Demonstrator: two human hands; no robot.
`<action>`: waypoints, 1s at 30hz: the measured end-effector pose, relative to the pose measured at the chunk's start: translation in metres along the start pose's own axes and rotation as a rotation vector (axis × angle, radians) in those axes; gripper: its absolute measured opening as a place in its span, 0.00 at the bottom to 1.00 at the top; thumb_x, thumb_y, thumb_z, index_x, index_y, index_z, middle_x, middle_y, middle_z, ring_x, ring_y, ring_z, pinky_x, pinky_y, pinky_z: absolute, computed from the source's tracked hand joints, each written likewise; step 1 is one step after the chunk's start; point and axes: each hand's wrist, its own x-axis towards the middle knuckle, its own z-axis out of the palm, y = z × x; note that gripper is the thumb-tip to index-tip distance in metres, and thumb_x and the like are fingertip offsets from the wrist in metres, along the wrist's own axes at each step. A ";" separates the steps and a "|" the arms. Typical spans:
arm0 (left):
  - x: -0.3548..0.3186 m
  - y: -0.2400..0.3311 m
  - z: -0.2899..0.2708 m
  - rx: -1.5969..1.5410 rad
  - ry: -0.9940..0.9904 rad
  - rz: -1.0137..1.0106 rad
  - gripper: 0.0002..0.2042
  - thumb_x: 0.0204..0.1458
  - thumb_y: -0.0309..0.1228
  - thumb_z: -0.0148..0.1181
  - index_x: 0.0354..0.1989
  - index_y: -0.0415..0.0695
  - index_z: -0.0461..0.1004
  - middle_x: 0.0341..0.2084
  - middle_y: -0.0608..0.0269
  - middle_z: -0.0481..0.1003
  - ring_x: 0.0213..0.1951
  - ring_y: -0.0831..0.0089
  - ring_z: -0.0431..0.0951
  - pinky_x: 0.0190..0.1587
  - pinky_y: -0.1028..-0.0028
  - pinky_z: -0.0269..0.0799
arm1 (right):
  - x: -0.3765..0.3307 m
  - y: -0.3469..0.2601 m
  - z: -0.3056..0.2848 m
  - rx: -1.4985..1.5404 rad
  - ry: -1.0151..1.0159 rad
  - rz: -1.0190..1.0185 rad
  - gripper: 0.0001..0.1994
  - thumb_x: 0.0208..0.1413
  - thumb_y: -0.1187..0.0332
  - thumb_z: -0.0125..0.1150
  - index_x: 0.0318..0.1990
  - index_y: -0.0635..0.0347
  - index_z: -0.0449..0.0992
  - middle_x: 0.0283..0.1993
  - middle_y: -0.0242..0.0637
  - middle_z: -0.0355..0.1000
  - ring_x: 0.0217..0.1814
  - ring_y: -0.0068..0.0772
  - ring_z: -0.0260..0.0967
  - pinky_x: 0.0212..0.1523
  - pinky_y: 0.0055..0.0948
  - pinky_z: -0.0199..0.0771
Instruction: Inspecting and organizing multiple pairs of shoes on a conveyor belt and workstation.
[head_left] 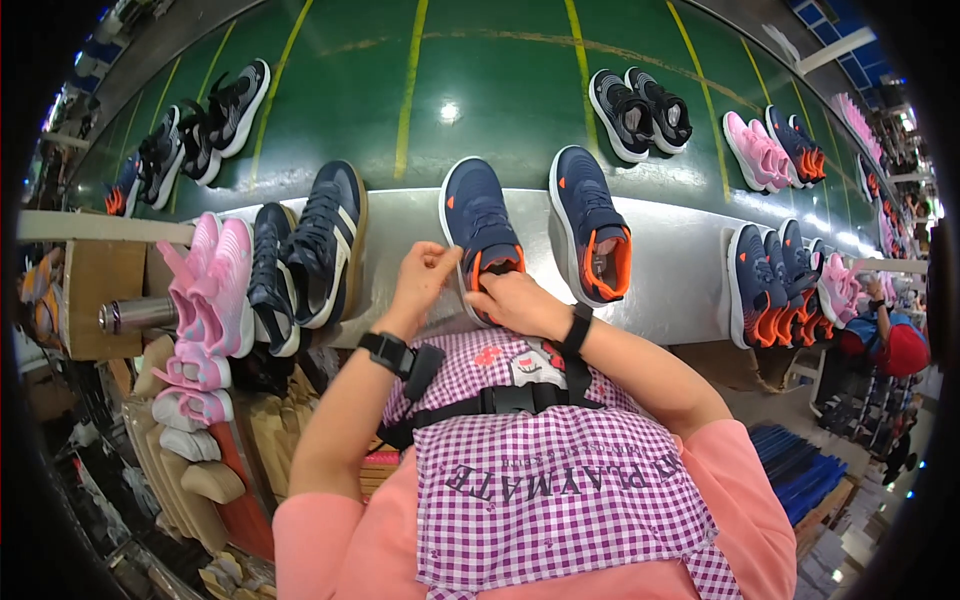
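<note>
A navy sneaker with an orange lining (474, 200) stands on the metal ledge before me, toe pointing away. My right hand (522, 304) has its fingers in the shoe's opening and its thumb at the heel collar, so the fingertips are hidden. At the shoe's left side is my left hand (420, 284), thumb and forefinger drawn together; anything between them is too small to make out. The matching navy sneaker (585, 205) stands apart to the right, its orange collar and insole showing, with neither hand on it.
Beyond the ledge (400, 215) runs a green conveyor belt (500, 90) carrying black sneakers (640, 110) and pink sneakers (757, 152). Dark striped shoes (322, 240) and pink shoes (222, 280) stand at left. More navy sneakers (775, 285) are at right, near another person (890, 340).
</note>
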 end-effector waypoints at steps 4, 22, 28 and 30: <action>-0.034 0.048 0.005 0.269 0.115 0.522 0.15 0.53 0.38 0.60 0.43 0.41 0.71 0.24 0.67 0.72 0.26 0.81 0.71 0.31 0.77 0.68 | -0.043 -0.007 -0.052 0.269 0.439 -0.078 0.10 0.57 0.65 0.54 0.38 0.63 0.74 0.32 0.49 0.74 0.34 0.48 0.74 0.36 0.39 0.72; -0.029 0.059 0.116 1.198 -0.379 0.652 0.26 0.31 0.44 0.72 0.44 0.54 0.74 0.27 0.55 0.70 0.35 0.57 0.76 0.33 0.61 0.71 | -0.109 0.113 -0.026 0.736 0.486 0.273 0.29 0.65 0.51 0.39 0.63 0.65 0.59 0.60 0.53 0.65 0.64 0.43 0.61 0.61 0.29 0.59; 0.026 0.111 0.099 1.140 -0.194 0.727 0.24 0.28 0.51 0.72 0.35 0.54 0.75 0.31 0.57 0.71 0.35 0.59 0.75 0.34 0.62 0.69 | -0.113 0.117 -0.027 0.578 0.487 0.399 0.18 0.62 0.60 0.46 0.51 0.63 0.73 0.47 0.49 0.73 0.48 0.46 0.72 0.50 0.31 0.69; 0.069 0.126 0.087 1.086 -0.018 0.879 0.25 0.28 0.49 0.74 0.37 0.54 0.75 0.31 0.61 0.69 0.33 0.62 0.73 0.34 0.62 0.69 | -0.106 0.111 -0.030 0.542 0.428 0.377 0.17 0.62 0.61 0.47 0.50 0.62 0.73 0.45 0.49 0.74 0.47 0.47 0.72 0.49 0.32 0.69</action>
